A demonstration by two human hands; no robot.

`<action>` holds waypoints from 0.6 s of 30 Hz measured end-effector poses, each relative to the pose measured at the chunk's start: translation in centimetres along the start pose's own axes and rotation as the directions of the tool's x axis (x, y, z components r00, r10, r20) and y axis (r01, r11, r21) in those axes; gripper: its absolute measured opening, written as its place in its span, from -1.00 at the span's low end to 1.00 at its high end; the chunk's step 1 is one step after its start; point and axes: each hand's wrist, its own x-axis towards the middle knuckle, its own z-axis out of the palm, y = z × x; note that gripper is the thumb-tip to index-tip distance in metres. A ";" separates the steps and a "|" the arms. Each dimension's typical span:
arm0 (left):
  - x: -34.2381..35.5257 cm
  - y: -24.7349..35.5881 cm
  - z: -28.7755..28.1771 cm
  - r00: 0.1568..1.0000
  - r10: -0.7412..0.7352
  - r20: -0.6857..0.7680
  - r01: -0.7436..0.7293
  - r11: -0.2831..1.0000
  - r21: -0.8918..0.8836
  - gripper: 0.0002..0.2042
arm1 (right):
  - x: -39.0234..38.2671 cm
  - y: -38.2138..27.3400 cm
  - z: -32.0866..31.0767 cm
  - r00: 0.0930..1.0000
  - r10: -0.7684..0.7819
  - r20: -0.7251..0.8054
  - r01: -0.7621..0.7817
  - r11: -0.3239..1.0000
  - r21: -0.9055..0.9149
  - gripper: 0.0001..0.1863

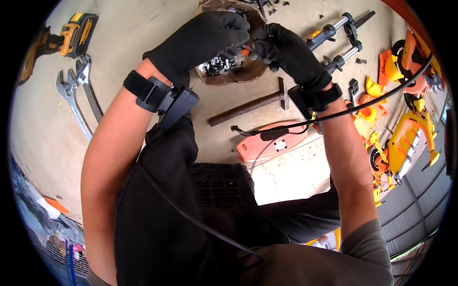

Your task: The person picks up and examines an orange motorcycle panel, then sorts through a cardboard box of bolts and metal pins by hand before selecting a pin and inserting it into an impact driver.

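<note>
Both my hands wear black gloves and meet over an open cardboard box (243,78) at the top middle. My left hand (205,40) has its fingers curled together above the box's left side. Facing it, my right hand (288,52) is pinched at the box's right edge. Between the fingertips shows a small orange-red piece (245,52); whether either hand grips it or it lies behind them, I cannot tell. Small shiny metal fittings (220,66) lie loose in the box. The gloves hide part of the contents.
Below the box lies a hammer (253,107), with a salmon-coloured panel (273,143) nearer me. Two adjustable wrenches (71,97) and a yellow-black cordless tool (76,35) lie left. A black-and-silver tube assembly (336,35) and yellow-orange parts (405,138) lie right. A black cable (362,106) crosses my right wrist.
</note>
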 end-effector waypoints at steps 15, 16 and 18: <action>0.2 -0.9 -3.3 0.967 -0.248 -0.064 0.211 0.912 -0.351 -0.76 | -5.3 2.8 -2.4 0.861 -0.333 -0.384 0.260 0.938 -0.229 -0.63; -0.3 -0.8 -4.0 0.964 -0.254 -0.083 0.204 0.899 -0.388 -0.75 | -7.3 3.6 -3.8 0.880 -0.150 -0.450 0.103 0.986 -0.128 -0.61; -0.8 -0.6 -4.3 0.974 -0.216 -0.065 0.168 0.887 -0.430 -0.72 | -12.0 6.6 -6.4 0.791 0.113 -0.602 -0.048 0.991 0.123 -0.62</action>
